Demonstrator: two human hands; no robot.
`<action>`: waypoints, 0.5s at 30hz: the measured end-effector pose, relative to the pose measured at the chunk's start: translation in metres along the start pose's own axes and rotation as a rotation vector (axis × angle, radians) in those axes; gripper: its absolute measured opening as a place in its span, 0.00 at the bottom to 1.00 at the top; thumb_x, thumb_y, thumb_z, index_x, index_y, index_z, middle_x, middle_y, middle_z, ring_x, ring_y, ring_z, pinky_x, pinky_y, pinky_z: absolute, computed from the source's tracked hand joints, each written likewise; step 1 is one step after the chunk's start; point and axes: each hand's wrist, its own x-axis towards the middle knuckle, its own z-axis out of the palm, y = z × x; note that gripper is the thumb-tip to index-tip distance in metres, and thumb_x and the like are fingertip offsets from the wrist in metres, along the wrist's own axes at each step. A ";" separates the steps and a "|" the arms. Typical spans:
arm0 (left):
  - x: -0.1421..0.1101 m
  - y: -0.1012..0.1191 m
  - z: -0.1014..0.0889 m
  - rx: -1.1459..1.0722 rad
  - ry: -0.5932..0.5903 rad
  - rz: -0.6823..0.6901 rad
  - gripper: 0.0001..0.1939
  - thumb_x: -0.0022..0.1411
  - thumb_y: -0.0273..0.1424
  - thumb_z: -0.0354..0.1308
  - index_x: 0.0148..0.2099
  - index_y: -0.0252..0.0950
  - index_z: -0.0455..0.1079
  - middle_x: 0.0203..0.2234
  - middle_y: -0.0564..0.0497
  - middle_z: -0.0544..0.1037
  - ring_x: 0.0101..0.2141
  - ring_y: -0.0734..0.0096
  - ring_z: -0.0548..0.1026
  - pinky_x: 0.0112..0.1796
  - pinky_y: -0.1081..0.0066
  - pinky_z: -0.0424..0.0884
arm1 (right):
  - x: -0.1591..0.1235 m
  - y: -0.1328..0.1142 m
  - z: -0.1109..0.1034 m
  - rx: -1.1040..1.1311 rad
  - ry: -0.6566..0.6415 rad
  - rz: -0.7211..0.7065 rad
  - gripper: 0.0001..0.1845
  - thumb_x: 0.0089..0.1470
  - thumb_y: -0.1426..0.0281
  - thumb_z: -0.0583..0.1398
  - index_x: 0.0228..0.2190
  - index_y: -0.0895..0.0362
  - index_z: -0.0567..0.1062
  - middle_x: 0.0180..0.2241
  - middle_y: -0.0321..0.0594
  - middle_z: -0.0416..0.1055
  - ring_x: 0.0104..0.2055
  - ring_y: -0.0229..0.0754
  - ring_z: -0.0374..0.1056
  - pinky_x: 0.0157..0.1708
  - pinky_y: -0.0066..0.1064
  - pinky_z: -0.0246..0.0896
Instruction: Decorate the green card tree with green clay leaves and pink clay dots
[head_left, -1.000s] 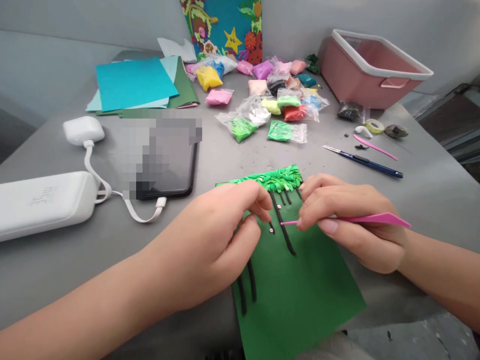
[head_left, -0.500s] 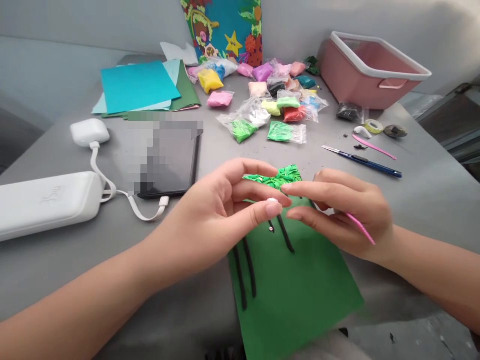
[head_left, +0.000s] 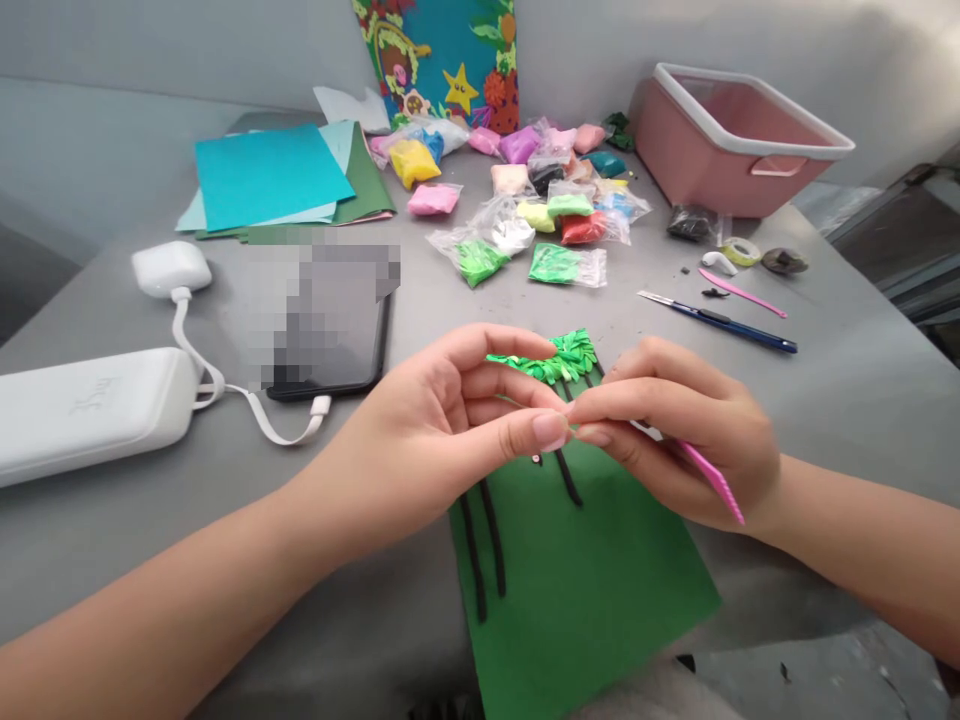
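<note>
My left hand [head_left: 465,410] is pinched, its thumb and fingertips touching the fingertips of my right hand [head_left: 675,430]. A small white lump, apparently clay, showed at the left thumb tip a moment ago; the meeting fingers now hide it. Across my right palm lies a pink clay modelling tool [head_left: 712,477], its ridged end sticking out below; something whitish shows beside it. Under both hands is a dark green sheet [head_left: 592,590] with black strips [head_left: 491,540] on it and a mass of bright green leaf-like clay pieces [head_left: 574,355] along its far end. A tiny pink-white dot is partly covered by my left thumb.
Bagged coloured clay [head_left: 566,265] spreads across the back, before a sea-themed picture [head_left: 461,60]. To the right are a pink bin [head_left: 697,150], a blue craft knife [head_left: 720,320] and another pink tool [head_left: 742,292]. A phone [head_left: 337,330], power bank [head_left: 90,410] and coloured sheets [head_left: 270,175] are left.
My right fingertips have moved left to meet my left thumb and fingers, and the small white lump has gone out of sight between them. The view has shifted slightly.
</note>
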 end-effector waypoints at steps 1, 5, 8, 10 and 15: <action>0.000 0.000 0.000 0.000 0.001 0.001 0.19 0.60 0.27 0.71 0.52 0.41 0.71 0.33 0.58 0.85 0.35 0.77 0.83 0.39 0.80 0.79 | 0.000 0.000 -0.001 0.009 -0.004 0.002 0.07 0.63 0.74 0.64 0.43 0.59 0.78 0.31 0.38 0.70 0.34 0.34 0.69 0.35 0.26 0.72; 0.000 0.000 0.001 -0.015 -0.023 -0.010 0.18 0.63 0.29 0.69 0.53 0.42 0.70 0.32 0.57 0.86 0.35 0.75 0.84 0.38 0.79 0.79 | 0.000 0.000 -0.003 0.033 -0.023 0.016 0.10 0.63 0.70 0.65 0.46 0.56 0.79 0.32 0.37 0.70 0.33 0.33 0.69 0.33 0.26 0.73; 0.000 0.000 0.002 -0.050 -0.058 -0.025 0.19 0.61 0.28 0.70 0.52 0.41 0.70 0.34 0.55 0.86 0.36 0.75 0.84 0.40 0.79 0.79 | -0.001 -0.001 -0.003 0.050 -0.014 0.035 0.06 0.62 0.71 0.65 0.42 0.56 0.80 0.31 0.35 0.68 0.31 0.32 0.68 0.31 0.26 0.72; 0.000 -0.001 0.002 -0.068 -0.087 -0.030 0.19 0.60 0.26 0.71 0.51 0.41 0.70 0.34 0.56 0.85 0.37 0.76 0.84 0.40 0.80 0.79 | -0.002 -0.002 -0.002 0.072 0.008 0.033 0.05 0.60 0.72 0.67 0.40 0.57 0.80 0.31 0.35 0.67 0.31 0.31 0.67 0.31 0.26 0.71; -0.002 -0.004 0.003 -0.045 -0.135 -0.016 0.17 0.62 0.25 0.69 0.50 0.41 0.71 0.34 0.57 0.83 0.37 0.77 0.82 0.39 0.80 0.78 | -0.002 -0.002 -0.001 0.118 0.019 0.008 0.03 0.58 0.74 0.68 0.36 0.58 0.80 0.31 0.35 0.65 0.30 0.31 0.67 0.31 0.27 0.71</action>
